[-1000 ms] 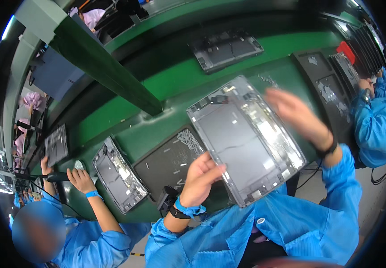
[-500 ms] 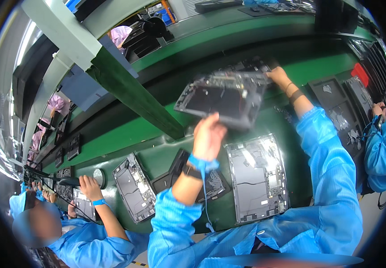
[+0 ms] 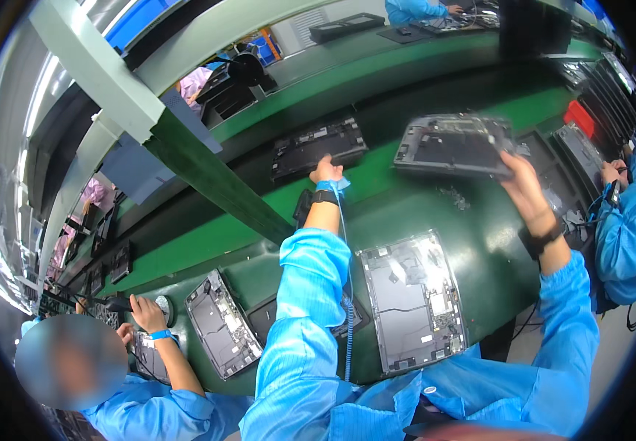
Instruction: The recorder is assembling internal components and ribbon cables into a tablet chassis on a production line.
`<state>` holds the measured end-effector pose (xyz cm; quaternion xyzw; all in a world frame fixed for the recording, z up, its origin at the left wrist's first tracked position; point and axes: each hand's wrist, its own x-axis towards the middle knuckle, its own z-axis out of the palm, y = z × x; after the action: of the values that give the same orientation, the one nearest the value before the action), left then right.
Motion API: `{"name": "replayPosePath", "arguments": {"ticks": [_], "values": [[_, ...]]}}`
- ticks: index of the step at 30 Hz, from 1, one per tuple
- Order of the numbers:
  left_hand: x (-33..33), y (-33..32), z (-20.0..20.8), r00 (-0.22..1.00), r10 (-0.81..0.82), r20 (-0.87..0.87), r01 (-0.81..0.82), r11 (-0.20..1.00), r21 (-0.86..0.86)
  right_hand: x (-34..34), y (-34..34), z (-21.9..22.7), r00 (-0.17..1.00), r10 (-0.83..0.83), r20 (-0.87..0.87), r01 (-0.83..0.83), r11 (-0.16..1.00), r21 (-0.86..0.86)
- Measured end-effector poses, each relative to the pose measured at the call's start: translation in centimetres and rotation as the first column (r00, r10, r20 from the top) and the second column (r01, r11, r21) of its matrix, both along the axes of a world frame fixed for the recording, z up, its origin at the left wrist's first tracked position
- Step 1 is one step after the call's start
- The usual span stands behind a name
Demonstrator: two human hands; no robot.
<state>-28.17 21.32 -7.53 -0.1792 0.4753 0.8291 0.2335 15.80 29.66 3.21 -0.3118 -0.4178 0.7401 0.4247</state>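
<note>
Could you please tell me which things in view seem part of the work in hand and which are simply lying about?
Seemingly part of the work:
Far casing, left hand at its near edge
Raised casing, in the right hand
Near casing, probably

Seemingly just lying about:
Small scraps
Red piece at far right
Left-side casing, untouched

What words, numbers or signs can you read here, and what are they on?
None can be read.
Pale patches in the nearest open device casing: too small to tell if printed.
Blurred device casing in the right hand: unreadable.
Dark device casing at the left hand: any print too small.
</note>
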Motion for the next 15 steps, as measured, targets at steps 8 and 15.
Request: {"name": "replayPosePath", "arguments": {"ticks": [8,15], "values": [[7.5,-4.0,8.5,0.953,-0.298,-0.049,0.286,0.943,-0.169,2.8,-11.9,1.1,0.98,-0.152,-0.128,0.143,0.986,-0.08],[27.2,-19.2,12.4,0.701,-0.654,-0.286,0.712,0.611,0.346,0.2,-23.9,0.3,0.958,-0.119,-0.259,0.098,0.991,-0.094]]}}
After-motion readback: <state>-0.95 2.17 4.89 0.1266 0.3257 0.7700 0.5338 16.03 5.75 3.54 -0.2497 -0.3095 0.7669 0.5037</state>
